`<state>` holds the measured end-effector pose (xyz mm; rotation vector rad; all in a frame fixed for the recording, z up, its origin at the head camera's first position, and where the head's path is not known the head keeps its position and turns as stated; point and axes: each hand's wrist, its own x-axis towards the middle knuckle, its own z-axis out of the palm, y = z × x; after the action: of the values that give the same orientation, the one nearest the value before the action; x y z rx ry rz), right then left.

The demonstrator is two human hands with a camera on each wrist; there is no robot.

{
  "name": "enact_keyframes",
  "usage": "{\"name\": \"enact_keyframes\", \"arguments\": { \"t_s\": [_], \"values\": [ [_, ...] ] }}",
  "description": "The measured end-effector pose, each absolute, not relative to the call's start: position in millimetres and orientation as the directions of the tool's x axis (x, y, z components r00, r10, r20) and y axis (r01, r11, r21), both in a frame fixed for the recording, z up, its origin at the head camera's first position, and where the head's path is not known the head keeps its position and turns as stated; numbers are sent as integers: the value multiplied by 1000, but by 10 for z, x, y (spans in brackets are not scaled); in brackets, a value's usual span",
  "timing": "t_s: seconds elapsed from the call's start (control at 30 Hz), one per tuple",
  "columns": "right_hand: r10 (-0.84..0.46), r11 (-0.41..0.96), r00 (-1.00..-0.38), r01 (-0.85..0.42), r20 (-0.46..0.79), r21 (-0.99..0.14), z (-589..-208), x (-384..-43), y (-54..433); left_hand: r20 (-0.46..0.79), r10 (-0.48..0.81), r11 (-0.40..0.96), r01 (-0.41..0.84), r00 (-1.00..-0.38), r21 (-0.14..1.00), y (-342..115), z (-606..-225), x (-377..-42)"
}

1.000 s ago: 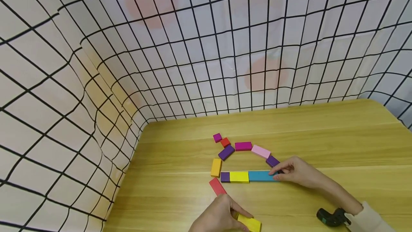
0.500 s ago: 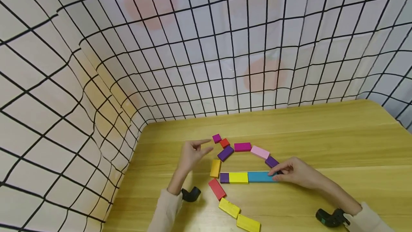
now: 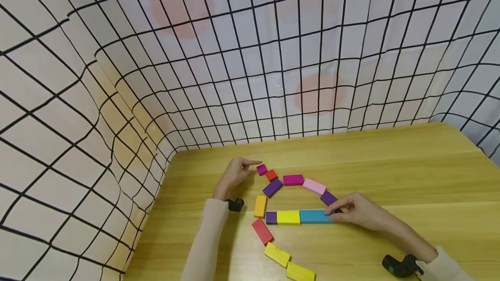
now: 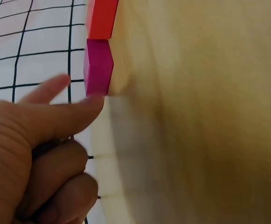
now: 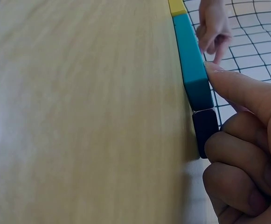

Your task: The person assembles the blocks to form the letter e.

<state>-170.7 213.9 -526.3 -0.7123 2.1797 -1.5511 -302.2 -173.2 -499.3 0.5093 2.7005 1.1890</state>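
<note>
In the head view, my left hand (image 3: 236, 171) is at the far end of a curved line of blocks, beside a small magenta cube (image 3: 261, 169). Its index finger stretches out past the cube's far side. The left wrist view shows the thumb tip (image 4: 95, 100) right at the cube's end, other fingers curled in. My right hand (image 3: 359, 209) pinches the right end of a long blue block (image 3: 315, 216) with thumb and index finger; the index fingertip is mostly hidden in the right wrist view. A dark purple block (image 5: 205, 133) meets the blue block's end.
A red cube (image 3: 271, 175) touches the magenta one. Purple (image 3: 272, 187), orange (image 3: 260, 206), red (image 3: 262, 230) and yellow (image 3: 277, 254) blocks curve toward the near edge. Magenta (image 3: 293, 180) and pink (image 3: 314, 186) blocks arc rightward. A black grid on white cloth (image 3: 273, 77) borders the wooden table.
My left hand let go of the near yellow block, swung up and left, then reached forward to the magenta cube. The right hand stays on the blue block.
</note>
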Motion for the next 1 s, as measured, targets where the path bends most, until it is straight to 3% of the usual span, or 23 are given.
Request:
{"name": "enact_keyframes", "arguments": {
  "t_s": [0.2,0.53,1.0],
  "values": [
    [-589,276,-808,-183,-16,-944,-5250,-1701,2141,-39,448,623,281,-893,730,-1636,-4957,-3109],
    [-597,260,-802,-191,-2,-946,-5252,-1698,2134,-37,386,656,247,-922,713,-1653,-4953,-3095],
    [-587,277,-809,-193,-7,-941,-5249,-1699,2134,-62,430,613,241,-901,753,-1638,-4980,-3112]
  ]
}}
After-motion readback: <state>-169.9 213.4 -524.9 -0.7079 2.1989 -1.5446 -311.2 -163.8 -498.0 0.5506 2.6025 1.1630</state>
